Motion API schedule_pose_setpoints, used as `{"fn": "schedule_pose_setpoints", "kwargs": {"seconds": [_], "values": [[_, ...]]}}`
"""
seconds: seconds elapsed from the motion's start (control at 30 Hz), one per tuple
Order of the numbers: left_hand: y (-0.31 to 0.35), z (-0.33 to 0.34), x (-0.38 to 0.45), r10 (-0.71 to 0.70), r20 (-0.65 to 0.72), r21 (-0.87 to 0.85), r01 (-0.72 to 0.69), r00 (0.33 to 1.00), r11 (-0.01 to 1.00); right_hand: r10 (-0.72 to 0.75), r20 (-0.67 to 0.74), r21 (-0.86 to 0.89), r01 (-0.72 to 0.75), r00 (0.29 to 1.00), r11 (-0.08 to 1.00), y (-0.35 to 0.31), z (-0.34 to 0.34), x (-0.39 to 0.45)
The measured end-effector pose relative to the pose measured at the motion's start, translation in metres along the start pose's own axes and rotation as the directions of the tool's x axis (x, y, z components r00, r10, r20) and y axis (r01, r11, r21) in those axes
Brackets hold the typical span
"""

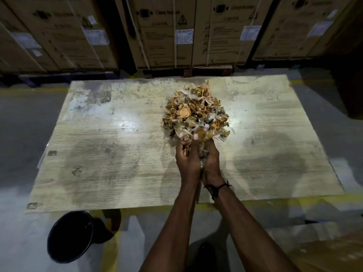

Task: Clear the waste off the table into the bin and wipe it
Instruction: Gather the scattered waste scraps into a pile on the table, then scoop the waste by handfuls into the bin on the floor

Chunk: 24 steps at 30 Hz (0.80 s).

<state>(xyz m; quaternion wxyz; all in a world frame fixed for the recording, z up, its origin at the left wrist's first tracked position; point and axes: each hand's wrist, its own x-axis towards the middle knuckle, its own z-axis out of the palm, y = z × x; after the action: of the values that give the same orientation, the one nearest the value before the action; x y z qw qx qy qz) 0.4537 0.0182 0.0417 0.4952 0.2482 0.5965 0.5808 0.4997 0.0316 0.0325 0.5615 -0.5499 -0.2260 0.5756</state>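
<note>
A heap of waste point(196, 112), crumpled brown tape and clear plastic scraps, lies on the pale wooden table point(110, 158), right of centre. My left hand point(186, 160) and my right hand point(211, 163) are pressed side by side at the heap's near edge, fingers curled around scraps from it. A black cord circles my right wrist. A black bin point(69, 235) stands on the floor below the table's near left corner, its mouth tilted toward me.
Tall cardboard cartons point(165, 32) on pallets line the far side of the table. Small stickers point(52, 153) cling to the tabletop's left edge. Grey floor with yellow lines surrounds the table. A brown carton point(332, 254) sits at the lower right.
</note>
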Motion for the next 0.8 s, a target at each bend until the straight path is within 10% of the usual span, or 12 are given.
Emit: {"fn": "schedule_pose_setpoints", "kwargs": {"seconds": [0.8], "values": [[0.090, -0.008, 0.020, 0.071, 0.007, 0.060, -0.071, 0.997, 0.996, 0.047, -0.036, -0.050, -0.049, 0.998, 0.998, -0.072, 0.065, -0.020]]}}
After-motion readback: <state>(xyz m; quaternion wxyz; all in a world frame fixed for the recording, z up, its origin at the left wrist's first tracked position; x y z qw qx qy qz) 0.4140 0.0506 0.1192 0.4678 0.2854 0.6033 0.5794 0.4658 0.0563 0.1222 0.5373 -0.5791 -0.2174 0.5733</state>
